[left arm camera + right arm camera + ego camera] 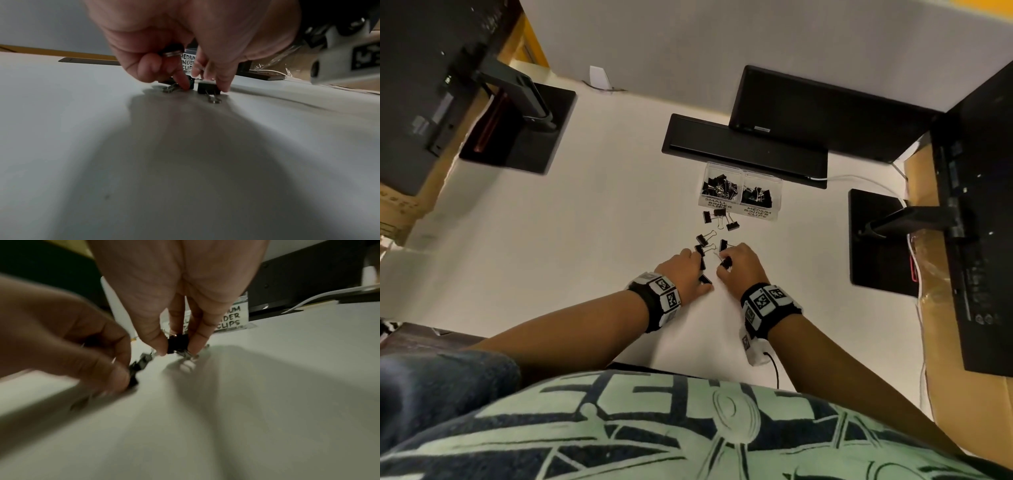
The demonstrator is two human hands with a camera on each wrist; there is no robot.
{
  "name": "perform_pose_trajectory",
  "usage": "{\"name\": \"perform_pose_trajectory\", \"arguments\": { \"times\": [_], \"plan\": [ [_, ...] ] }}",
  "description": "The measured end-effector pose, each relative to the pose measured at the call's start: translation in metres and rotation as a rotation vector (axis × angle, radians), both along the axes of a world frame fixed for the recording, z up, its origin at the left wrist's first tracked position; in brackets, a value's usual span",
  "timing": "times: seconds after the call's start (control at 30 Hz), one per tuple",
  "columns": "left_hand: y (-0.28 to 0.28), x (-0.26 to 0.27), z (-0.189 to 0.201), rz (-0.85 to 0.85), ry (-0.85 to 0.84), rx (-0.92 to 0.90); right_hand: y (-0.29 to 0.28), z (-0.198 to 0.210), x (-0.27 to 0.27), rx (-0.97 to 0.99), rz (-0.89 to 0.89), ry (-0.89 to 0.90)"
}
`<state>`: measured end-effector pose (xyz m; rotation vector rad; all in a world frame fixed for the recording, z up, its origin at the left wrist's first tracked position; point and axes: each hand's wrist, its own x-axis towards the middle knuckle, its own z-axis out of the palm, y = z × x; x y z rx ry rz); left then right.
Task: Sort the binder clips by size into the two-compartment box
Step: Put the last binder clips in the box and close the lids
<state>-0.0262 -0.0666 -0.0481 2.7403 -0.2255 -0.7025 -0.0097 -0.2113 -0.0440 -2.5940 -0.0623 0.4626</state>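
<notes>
A clear two-compartment box (740, 202) stands on the white table; its left side, labelled small, and its right side, labelled medium, both hold black binder clips. Several loose clips (719, 219) lie between the box and my hands. My right hand (724, 265) pinches a black clip (177, 343) between thumb and finger, just above the table. My left hand (697, 270) is curled fingertips-down on the table, its thumb (224, 84) against one clip (207, 89) and a finger (185, 85) on another. The two hands are close together.
Behind the box lie a flat black bar (743, 150) and a dark screen (825, 113). Black monitor bases stand at the left (517, 137) and right (876, 246). A white cable (859, 178) runs along the right. Cardboard (935, 291) edges the right side.
</notes>
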Motion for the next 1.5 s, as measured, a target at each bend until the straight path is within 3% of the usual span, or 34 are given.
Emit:
{"name": "perform_pose_trajectory", "arguments": {
  "times": [0.17, 0.43, 0.63, 0.77, 0.9, 1.03, 1.27, 1.5],
  "plan": [
    [0.004, 0.004, 0.0, -0.068, -0.035, -0.009, -0.019, 0.034, 0.048, 0.104, -0.174, -0.115],
    [0.009, 0.007, 0.008, -0.071, -0.002, -0.044, -0.038, 0.055, 0.117, -0.038, -0.208, -0.19],
    [0.014, 0.03, 0.026, 0.245, 0.036, -0.264, -0.025, 0.052, 0.102, -0.003, -0.12, -0.273],
    [0.015, 0.062, 0.043, 0.372, -0.031, -0.352, -0.01, 0.027, 0.073, -0.006, 0.102, -0.119],
    [0.004, 0.096, 0.062, 0.297, -0.092, -0.331, -0.016, 0.001, 0.056, -0.068, 0.113, -0.004],
    [-0.022, 0.125, 0.074, 0.18, -0.129, -0.309, -0.029, -0.007, 0.042, -0.048, 0.05, -0.022],
    [-0.085, 0.157, 0.08, 0.002, -0.137, -0.177, -0.061, -0.008, 0.012, -0.025, -0.076, -0.017],
    [-0.105, 0.17, 0.066, -0.036, -0.138, -0.159, -0.084, 0.005, 0.006, 0.12, -0.211, -0.004]
  ]
}}
